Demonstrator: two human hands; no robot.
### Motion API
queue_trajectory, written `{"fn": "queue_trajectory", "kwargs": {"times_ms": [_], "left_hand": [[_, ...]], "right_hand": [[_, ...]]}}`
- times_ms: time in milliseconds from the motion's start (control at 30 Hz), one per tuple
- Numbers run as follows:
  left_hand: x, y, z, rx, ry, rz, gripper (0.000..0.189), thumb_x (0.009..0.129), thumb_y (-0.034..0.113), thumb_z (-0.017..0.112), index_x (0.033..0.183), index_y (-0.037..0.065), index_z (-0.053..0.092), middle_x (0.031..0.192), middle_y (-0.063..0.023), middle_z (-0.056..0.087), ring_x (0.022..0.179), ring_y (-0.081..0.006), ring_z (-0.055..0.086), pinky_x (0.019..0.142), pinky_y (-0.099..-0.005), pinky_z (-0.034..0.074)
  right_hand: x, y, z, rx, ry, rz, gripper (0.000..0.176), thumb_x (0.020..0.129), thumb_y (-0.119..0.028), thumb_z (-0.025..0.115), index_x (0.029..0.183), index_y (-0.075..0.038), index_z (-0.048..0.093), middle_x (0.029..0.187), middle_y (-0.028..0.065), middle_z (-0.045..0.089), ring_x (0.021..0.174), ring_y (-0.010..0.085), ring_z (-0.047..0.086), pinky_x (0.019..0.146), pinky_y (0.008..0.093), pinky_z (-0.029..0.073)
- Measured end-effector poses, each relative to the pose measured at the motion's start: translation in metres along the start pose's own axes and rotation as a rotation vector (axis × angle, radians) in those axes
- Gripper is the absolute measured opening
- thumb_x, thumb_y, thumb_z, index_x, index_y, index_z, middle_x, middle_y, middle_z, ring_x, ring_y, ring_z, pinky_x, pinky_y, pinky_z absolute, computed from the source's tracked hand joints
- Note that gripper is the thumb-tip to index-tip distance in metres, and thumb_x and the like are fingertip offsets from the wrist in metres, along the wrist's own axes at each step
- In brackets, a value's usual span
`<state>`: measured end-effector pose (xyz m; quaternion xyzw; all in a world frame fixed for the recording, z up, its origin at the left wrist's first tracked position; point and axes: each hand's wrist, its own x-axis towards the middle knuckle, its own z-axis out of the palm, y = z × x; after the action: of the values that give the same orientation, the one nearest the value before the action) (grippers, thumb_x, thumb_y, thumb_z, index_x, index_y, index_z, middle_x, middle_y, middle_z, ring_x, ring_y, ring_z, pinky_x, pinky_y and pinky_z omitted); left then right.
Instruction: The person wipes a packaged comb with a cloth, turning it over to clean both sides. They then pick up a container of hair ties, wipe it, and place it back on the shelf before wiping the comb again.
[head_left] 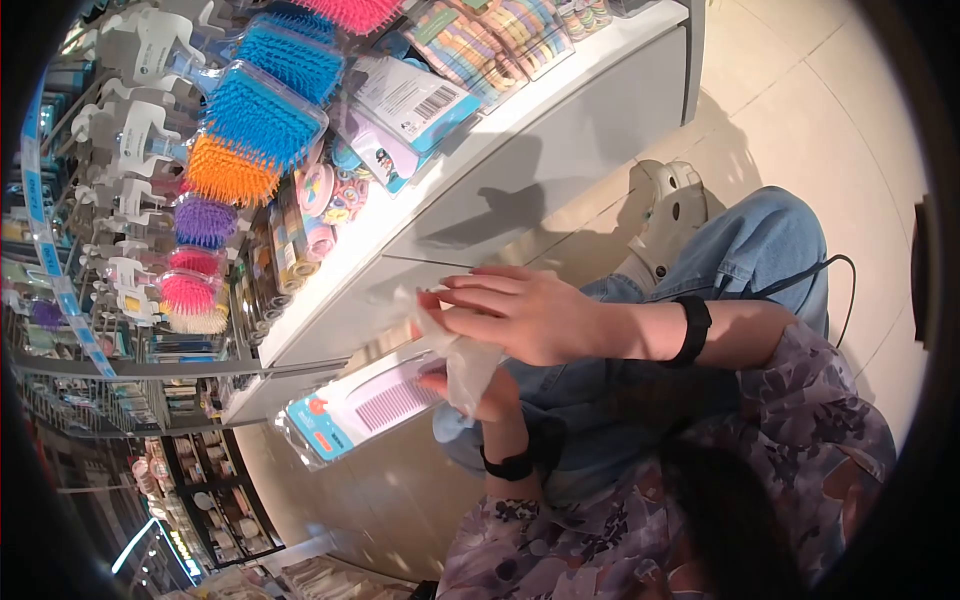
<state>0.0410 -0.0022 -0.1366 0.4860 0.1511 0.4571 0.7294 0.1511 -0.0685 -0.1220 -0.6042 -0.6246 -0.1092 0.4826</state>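
A pink comb sits in a clear package with a blue-and-orange end, tilted in front of the lower shelf. My left hand, the lower one in the view, grips the package by its right end; part of its palm is hidden by the tissue. Above it, my right hand has its fingers bent around a crumpled, thin white tissue, which drapes over the package's end. My right thumb is hidden.
Bristle brushes in blue, orange and purple hang at the upper left. A white shelf holds packaged hair ties. My shoe rests on the tiled floor. Dark shelving stands at the lower left.
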Motion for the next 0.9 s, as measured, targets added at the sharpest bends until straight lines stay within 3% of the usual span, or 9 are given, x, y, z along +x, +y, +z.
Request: {"fn": "queue_trajectory", "kwargs": {"times_ms": [100, 200, 233, 433, 500, 600, 800, 867, 900], "left_hand": [[0.004, 0.002, 0.008, -0.176, -0.015, 0.056, 0.075, 0.084, 0.063, 0.023, 0.138, 0.012, 0.013, 0.14, -0.01, 0.023, 0.127, -0.028, 0.027, 0.105, -0.0454, 0.022], [0.008, 0.007, 0.02, -0.079, 0.132, 0.172, 0.07, 0.084, 0.062, 0.027, 0.139, 0.02, 0.011, 0.139, -0.0101, 0.024, 0.125, -0.0282, 0.029, 0.102, -0.0478, 0.026], [0.012, 0.002, 0.001, -0.07, 0.053, 0.191, 0.066, 0.085, 0.059, 0.029, 0.139, 0.026, 0.009, 0.139, -0.011, 0.023, 0.124, -0.0292, 0.03, 0.101, -0.0484, 0.029], [0.01, 0.004, 0.003, -0.015, 0.058, 0.169, 0.068, 0.086, 0.06, 0.026, 0.139, 0.022, 0.007, 0.14, -0.0151, 0.021, 0.126, -0.0328, 0.027, 0.103, -0.0495, 0.025], [0.008, 0.007, 0.009, 0.011, 0.055, 0.206, 0.066, 0.087, 0.058, 0.023, 0.139, 0.02, 0.008, 0.141, -0.0135, 0.02, 0.127, -0.0331, 0.025, 0.104, -0.0494, 0.022], [0.008, 0.008, 0.013, 0.067, 0.062, 0.242, 0.064, 0.088, 0.057, 0.018, 0.139, 0.019, 0.009, 0.141, -0.0127, 0.021, 0.128, -0.0332, 0.023, 0.105, -0.0496, 0.019], [0.009, 0.001, -0.001, -0.28, 0.07, 0.125, 0.068, 0.086, 0.061, 0.024, 0.139, 0.021, 0.01, 0.14, -0.0124, 0.024, 0.126, -0.0325, 0.027, 0.104, -0.0487, 0.021], [0.008, 0.003, -0.006, -0.339, 0.015, 0.048, 0.064, 0.088, 0.057, 0.022, 0.139, 0.018, 0.011, 0.138, -0.0115, 0.028, 0.126, -0.0302, 0.028, 0.105, -0.0458, 0.021], [0.008, 0.006, 0.005, -0.12, 0.056, 0.191, 0.065, 0.089, 0.056, 0.022, 0.138, 0.016, 0.011, 0.136, -0.0144, 0.031, 0.126, -0.0309, 0.028, 0.105, -0.0461, 0.021]], "right_hand": [[0.003, -0.001, -0.006, 0.077, -0.108, -0.11, 0.039, 0.082, -0.018, 0.044, 0.12, -0.015, 0.048, 0.129, 0.0085, 0.043, 0.122, 0.0226, 0.038, 0.103, 0.0396, 0.027], [-0.003, -0.002, 0.001, 0.119, -0.175, -0.19, 0.039, 0.083, -0.02, 0.044, 0.122, -0.02, 0.047, 0.132, 0.0064, 0.039, 0.124, 0.0216, 0.035, 0.103, 0.0414, 0.026], [-0.005, -0.001, 0.003, 0.119, -0.175, -0.191, 0.039, 0.083, -0.02, 0.044, 0.122, -0.02, 0.047, 0.132, 0.0064, 0.039, 0.124, 0.0216, 0.035, 0.103, 0.0414, 0.026], [0.001, 0.0, -0.007, 0.0, -0.131, -0.08, 0.045, 0.078, -0.017, 0.048, 0.123, -0.018, 0.045, 0.133, 0.0063, 0.038, 0.123, 0.0232, 0.036, 0.104, 0.0421, 0.025], [0.005, 0.003, -0.008, -0.164, -0.058, 0.167, 0.048, 0.075, -0.015, 0.051, 0.122, -0.017, 0.047, 0.133, 0.0058, 0.038, 0.123, 0.0239, 0.036, 0.104, 0.0421, 0.024], [0.007, 0.007, -0.009, -0.12, -0.052, 0.121, 0.048, 0.074, -0.013, 0.051, 0.122, -0.017, 0.047, 0.133, 0.0057, 0.039, 0.124, 0.0243, 0.036, 0.105, 0.0424, 0.023], [-0.001, -0.004, -0.001, 0.107, -0.125, -0.149, 0.047, 0.075, -0.012, 0.051, 0.122, -0.017, 0.047, 0.133, 0.0057, 0.04, 0.123, 0.0249, 0.037, 0.104, 0.0421, 0.024], [0.001, -0.004, -0.007, 0.021, -0.107, -0.062, 0.046, 0.077, -0.013, 0.05, 0.122, -0.016, 0.047, 0.132, 0.0063, 0.04, 0.122, 0.0246, 0.038, 0.103, 0.0421, 0.025], [0.003, -0.003, -0.011, -0.071, -0.089, 0.024, 0.044, 0.078, -0.014, 0.05, 0.122, -0.016, 0.047, 0.131, 0.0069, 0.041, 0.122, 0.0243, 0.038, 0.103, 0.0422, 0.026]]}}
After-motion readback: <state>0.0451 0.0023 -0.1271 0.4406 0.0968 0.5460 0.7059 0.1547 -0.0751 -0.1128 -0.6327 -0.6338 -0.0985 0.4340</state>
